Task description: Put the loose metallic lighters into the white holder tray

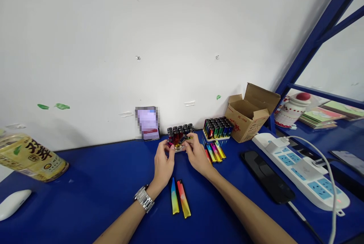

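My left hand is at the front left of a tray of black-topped metallic lighters, its fingers bent round the corner beside a dark pink lighter. From the other side my right hand pinches a tilted black-topped lighter above the tray's front row. Both hands partly hide the tray. Nearer me, a slim blue-to-yellow piece and a slim red-to-yellow piece lie side by side on the blue table.
A second tray of lighters stands right, with several slim shiny pieces before it. Beyond are an open carton, a black phone and a power strip. A lit phone leans against the wall; a bottle stands left.
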Action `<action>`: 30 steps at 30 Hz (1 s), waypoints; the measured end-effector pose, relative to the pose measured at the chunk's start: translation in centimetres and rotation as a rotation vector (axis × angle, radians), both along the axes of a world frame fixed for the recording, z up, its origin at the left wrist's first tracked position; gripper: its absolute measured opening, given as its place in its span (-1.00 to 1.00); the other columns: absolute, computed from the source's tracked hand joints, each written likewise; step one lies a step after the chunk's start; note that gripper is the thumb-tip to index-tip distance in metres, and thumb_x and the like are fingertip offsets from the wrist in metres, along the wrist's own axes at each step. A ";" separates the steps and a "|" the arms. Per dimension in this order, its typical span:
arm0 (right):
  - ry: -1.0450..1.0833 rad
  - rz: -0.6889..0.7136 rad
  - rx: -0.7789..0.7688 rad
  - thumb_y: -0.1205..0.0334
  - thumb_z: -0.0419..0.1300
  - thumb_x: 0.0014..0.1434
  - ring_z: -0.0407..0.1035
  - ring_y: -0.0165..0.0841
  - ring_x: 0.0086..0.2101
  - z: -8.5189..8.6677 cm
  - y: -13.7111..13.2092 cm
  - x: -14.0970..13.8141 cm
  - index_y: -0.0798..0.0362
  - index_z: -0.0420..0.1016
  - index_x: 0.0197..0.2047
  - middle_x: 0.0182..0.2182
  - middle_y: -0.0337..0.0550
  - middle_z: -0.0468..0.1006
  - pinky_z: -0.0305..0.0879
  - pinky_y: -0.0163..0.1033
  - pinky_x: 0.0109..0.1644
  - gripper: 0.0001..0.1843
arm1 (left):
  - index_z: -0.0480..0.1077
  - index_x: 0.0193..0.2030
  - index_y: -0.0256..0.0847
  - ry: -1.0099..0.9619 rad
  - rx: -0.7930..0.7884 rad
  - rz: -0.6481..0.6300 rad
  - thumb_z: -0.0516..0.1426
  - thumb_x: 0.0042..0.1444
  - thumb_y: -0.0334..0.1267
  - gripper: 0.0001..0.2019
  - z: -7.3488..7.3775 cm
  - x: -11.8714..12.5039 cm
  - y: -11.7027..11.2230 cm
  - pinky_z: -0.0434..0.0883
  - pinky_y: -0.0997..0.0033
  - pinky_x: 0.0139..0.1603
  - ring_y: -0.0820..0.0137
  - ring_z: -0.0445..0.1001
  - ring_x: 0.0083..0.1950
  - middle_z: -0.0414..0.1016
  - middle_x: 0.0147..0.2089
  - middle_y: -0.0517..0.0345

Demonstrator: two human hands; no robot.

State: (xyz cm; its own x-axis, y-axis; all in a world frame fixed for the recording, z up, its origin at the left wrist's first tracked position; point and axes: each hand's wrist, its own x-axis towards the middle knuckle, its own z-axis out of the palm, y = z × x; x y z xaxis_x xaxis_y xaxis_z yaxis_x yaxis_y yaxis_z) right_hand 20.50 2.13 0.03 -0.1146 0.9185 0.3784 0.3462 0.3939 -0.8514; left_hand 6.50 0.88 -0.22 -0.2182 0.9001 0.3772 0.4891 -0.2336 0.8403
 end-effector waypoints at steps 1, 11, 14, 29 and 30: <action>0.001 0.014 0.004 0.24 -0.09 0.29 0.47 -0.30 -0.30 0.1 0.0 0.0 0.04 0.13 0.10 -0.28 -0.10 0.53 0.35 -0.18 -0.16 -0.68 | 0.25 -0.08 -0.18 0.000 -0.002 0.003 0.03 0.15 -0.08 -0.72 0.0 0.0 0.0 0.33 0.36 -0.35 0.38 0.39 -0.40 0.39 -0.39 0.22; -0.106 0.076 0.105 0.32 -0.12 0.28 0.39 -0.30 -0.14 0.2 -0.6 -0.1 0.04 0.18 0.16 -0.15 -0.05 0.48 0.29 -0.14 0.00 -0.61 | 0.18 -0.27 -0.13 0.001 -0.025 -0.003 -0.04 0.16 -0.17 -0.89 0.3 -0.1 -0.3 0.31 0.39 -0.37 0.40 0.36 -0.43 0.34 -0.40 0.23; -0.138 0.020 0.157 0.38 -0.11 0.24 0.34 -0.27 -0.13 0.1 -0.5 0.0 0.08 0.19 0.19 -0.16 -0.01 0.43 0.27 -0.10 0.03 -0.56 | 0.19 -0.28 -0.14 0.003 -0.022 -0.010 -0.04 0.15 -0.18 -0.89 0.4 0.0 -0.4 0.30 0.40 -0.38 0.41 0.35 -0.43 0.34 -0.39 0.23; -0.133 -0.249 0.394 0.36 -0.07 0.18 0.37 -0.31 -0.36 1.0 -1.7 1.1 0.10 0.44 -0.25 -0.43 -0.10 0.49 0.29 -0.22 -0.25 -0.74 | 0.43 -0.20 -0.30 1.084 -0.633 -0.329 -0.09 0.17 -0.18 -0.67 7.3 -1.5 -3.0 0.38 0.10 -0.27 -0.02 0.53 -0.18 0.53 -0.23 -0.26; -0.260 -0.296 0.367 0.37 -0.05 0.14 0.36 -0.28 -0.34 1.2 -1.8 1.3 0.12 0.45 -0.26 -0.43 -0.07 0.49 0.27 -0.20 -0.23 -0.75 | 0.46 -0.25 -0.29 1.135 -0.646 -0.388 -0.10 0.17 -0.18 -0.65 8.3 -1.5 -3.6 0.38 0.08 -0.25 -0.03 0.54 -0.18 0.53 -0.23 -0.27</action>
State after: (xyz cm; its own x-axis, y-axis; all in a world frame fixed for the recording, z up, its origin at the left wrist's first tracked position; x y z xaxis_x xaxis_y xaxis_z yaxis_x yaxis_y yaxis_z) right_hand 21.84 0.33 1.27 -0.0034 0.7387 0.6741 0.6686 0.5029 -0.5478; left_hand 4.96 -2.75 8.03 0.2325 0.9149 -0.3300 0.9715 -0.2347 0.0337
